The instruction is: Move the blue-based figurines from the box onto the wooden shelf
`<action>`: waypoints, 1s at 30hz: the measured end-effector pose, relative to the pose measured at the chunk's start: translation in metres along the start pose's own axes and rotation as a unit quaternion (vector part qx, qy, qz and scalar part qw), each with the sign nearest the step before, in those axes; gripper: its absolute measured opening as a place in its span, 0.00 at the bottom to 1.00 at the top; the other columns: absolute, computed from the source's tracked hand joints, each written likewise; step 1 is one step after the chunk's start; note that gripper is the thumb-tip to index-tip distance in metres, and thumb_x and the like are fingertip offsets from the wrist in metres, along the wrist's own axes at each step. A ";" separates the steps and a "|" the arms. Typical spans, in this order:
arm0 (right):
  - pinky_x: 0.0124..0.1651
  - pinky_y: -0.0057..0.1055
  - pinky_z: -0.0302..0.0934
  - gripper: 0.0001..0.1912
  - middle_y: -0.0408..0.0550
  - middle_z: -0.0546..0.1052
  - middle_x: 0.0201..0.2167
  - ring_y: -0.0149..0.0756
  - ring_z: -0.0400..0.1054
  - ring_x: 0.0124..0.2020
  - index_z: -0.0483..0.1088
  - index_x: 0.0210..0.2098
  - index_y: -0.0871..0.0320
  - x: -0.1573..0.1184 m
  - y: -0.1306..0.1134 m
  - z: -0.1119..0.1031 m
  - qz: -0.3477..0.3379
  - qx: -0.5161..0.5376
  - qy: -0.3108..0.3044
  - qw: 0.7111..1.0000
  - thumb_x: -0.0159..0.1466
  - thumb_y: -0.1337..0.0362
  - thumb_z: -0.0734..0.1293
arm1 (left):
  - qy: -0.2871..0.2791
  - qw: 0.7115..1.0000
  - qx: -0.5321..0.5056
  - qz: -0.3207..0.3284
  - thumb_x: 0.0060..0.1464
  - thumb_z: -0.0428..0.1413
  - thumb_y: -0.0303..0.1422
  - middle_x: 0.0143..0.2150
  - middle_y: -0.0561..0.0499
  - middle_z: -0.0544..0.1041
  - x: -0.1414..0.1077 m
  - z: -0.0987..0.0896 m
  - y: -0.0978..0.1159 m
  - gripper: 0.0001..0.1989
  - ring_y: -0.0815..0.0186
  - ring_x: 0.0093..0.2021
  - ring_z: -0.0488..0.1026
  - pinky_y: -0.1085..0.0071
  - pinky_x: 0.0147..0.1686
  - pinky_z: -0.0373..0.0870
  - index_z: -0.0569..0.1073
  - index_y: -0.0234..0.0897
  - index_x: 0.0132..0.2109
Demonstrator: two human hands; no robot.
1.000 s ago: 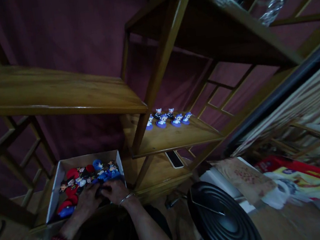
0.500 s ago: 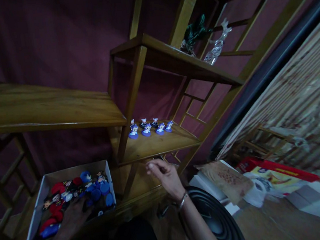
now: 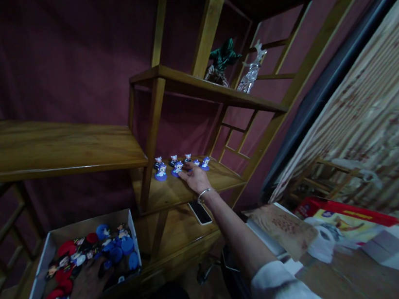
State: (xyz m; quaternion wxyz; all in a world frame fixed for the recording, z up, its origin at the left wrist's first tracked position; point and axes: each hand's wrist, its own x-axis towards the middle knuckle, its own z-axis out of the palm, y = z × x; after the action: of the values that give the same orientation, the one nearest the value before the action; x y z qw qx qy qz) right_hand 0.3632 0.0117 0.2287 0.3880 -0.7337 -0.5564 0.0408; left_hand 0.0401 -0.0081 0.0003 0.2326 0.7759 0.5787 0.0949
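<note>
My right hand (image 3: 196,177) reaches onto the small lower shelf, its fingers closed around a purple-and-white figurine (image 3: 196,162) in the front row and partly hiding it. Beside it stand matching figurines, one (image 3: 177,168) close to my thumb and another (image 3: 160,172) at the left end. Behind this row are several black-and-white figurines (image 3: 174,160). My left hand (image 3: 87,287) lies in a white cardboard box (image 3: 133,227), fingers stretched over the toys and partly lost in shadow. Red-based figurines (image 3: 65,280) and blue-based figurines (image 3: 127,246) fill the box.
A phone (image 3: 201,213) lies on the wooden ledge below the shelf. Above, a green ornament (image 3: 224,55) and a clear deer figure (image 3: 252,70) stand on the upper shelf (image 3: 210,91). Cartons and a plastic bag (image 3: 321,241) sit at the right, near a curtain (image 3: 371,112).
My right hand has moved up and forward from in front of the shelf onto the front-row figurines, and the phone now shows. My left hand stays in the box. The view has shifted slightly.
</note>
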 end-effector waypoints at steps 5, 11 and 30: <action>0.41 0.27 0.59 0.25 0.49 0.73 0.38 0.31 0.67 0.35 0.62 0.46 0.59 0.012 -0.004 0.006 -0.014 -0.060 -0.006 0.998 0.52 0.54 0.64 | 0.001 1.000 -0.012 -0.005 0.48 0.44 0.40 0.46 0.43 0.69 0.001 0.001 -0.001 0.20 0.60 0.47 0.66 0.66 0.48 0.59 0.67 0.32 0.45; 0.37 0.29 0.58 0.22 0.51 0.73 0.33 0.36 0.67 0.35 0.65 0.41 0.58 0.018 -0.004 0.013 0.004 -0.160 -0.002 0.987 0.54 0.50 0.60 | 0.004 1.000 -0.021 0.010 0.48 0.43 0.40 0.45 0.44 0.70 0.003 0.005 -0.005 0.19 0.61 0.46 0.66 0.66 0.48 0.59 0.67 0.34 0.44; 0.35 0.27 0.58 0.21 0.46 0.73 0.33 0.33 0.66 0.33 0.64 0.42 0.56 0.016 -0.004 0.012 -0.043 -0.118 0.022 0.992 0.55 0.50 0.59 | 0.000 1.000 -0.007 -0.003 0.48 0.44 0.39 0.47 0.44 0.69 0.003 0.003 -0.004 0.19 0.60 0.49 0.64 0.65 0.49 0.58 0.67 0.34 0.45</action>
State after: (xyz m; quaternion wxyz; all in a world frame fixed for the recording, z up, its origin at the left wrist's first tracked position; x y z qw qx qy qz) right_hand 0.3604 0.0317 0.2286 0.3123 -0.7504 -0.5797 -0.0577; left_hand 0.0393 -0.0054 -0.0044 0.2386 0.7724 0.5805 0.0980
